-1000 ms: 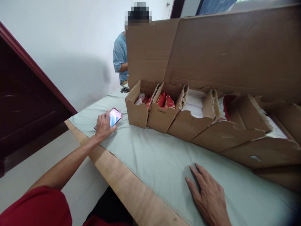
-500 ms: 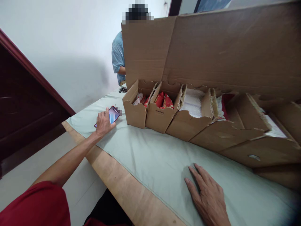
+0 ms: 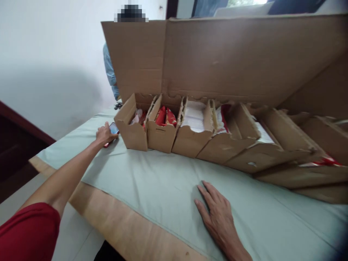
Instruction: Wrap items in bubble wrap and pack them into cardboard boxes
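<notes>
Head view: left hand [image 3: 104, 134], left of centre, lies across a phone [image 3: 114, 128], fingers bent over it, thumb by its right-hand edge; whether the grip is closed, cannot tell. Phone is on the pale green cloth [image 3: 152, 181], just left of the row of cardboard bins [image 3: 133, 137]. Right hand [image 3: 217, 215], lower centre-right: palm down on the cloth, fingers extended and slightly spread, holding nothing. Red packets [image 3: 165, 116] in second bin from left; white packets [image 3: 194, 116] in third. Blue sleeve [image 3: 109, 69] of another person, upper left, partly behind a cardboard panel [image 3: 217, 58].
</notes>
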`<state>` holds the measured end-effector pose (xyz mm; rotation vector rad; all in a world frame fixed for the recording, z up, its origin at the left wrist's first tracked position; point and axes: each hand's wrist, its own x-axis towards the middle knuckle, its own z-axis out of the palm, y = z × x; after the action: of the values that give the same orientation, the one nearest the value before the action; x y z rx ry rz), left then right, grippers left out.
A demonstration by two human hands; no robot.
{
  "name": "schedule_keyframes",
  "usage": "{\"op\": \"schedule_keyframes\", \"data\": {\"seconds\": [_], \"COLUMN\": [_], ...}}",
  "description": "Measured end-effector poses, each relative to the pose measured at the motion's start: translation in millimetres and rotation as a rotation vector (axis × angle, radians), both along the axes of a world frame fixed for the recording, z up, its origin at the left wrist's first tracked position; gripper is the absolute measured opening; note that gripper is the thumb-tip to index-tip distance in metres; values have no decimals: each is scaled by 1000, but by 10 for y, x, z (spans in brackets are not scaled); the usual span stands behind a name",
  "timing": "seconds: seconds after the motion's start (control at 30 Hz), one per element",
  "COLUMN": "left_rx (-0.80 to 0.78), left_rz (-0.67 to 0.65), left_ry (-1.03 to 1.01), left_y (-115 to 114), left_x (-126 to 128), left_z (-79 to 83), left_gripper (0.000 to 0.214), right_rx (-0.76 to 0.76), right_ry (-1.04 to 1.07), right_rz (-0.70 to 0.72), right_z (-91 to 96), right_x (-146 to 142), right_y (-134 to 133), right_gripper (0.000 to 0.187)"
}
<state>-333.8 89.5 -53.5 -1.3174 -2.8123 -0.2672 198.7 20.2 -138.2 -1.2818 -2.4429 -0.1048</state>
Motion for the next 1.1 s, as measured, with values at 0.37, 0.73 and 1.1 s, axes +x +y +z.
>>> {"op": "schedule_keyframes", "data": {"seconds": [0.37,0.73,1.1], "left_rx": [411,275,206], "left_rz": [-389,-1083,-1179], "left_ry": [36,-21,160], "left_y": [-1224,-756,-643], "left_x": [672,2578,2738], "left_z": [-372,-627,-961], "left_gripper": [60,44,55], "right_rx": [-273,-318,-316], "right_ry": [31,117,146], "right_rz": [-92,-115,-119], "right_z": [241,328,317], "right_x": [-130,-178,-189], "right_y": [-154,-240,-298], "right_gripper": [42,41,46]}}
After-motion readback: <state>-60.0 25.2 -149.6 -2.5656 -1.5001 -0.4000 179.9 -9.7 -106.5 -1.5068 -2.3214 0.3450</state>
